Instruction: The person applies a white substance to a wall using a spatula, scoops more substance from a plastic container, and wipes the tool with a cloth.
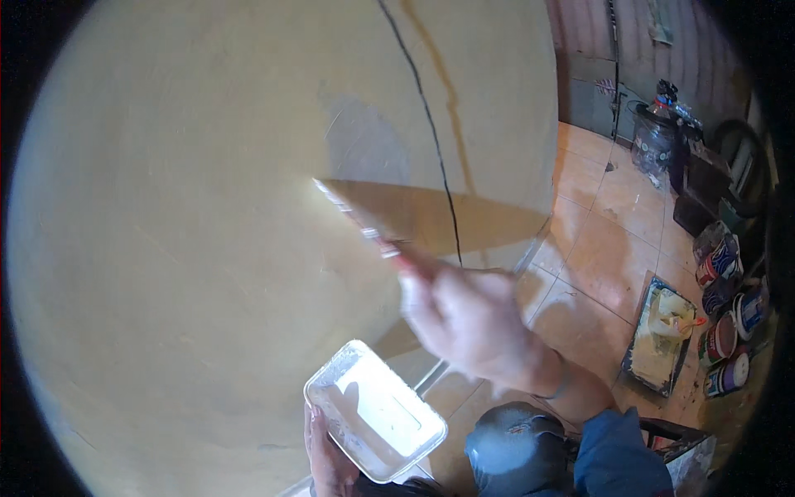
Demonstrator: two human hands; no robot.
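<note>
My right hand (pixel 476 323), a little blurred by motion, is closed around the red handle of a putty knife (pixel 356 217). The blade appears nearly edge-on, with white smears along it, its tip at or close to the yellowish wall (pixel 182 207). Just above the tip is a smooth greyish patch (pixel 366 141) on that wall. Lower down, my left hand (pixel 325 455) grips the side of a white rectangular plastic tub (pixel 335 412). Inside the tub lies white paste, smeared on its walls too.
A black cable (pixel 436 137) hangs down the wall. To the right, on the tiled floor (pixel 633 199), lies a paint tray (pixel 636 364) with a small orange-handled tool. Several paint cans (pixel 717 344) and a dark bucket (pixel 652 137) stand along the right side. My knee (pixel 515 447) is below.
</note>
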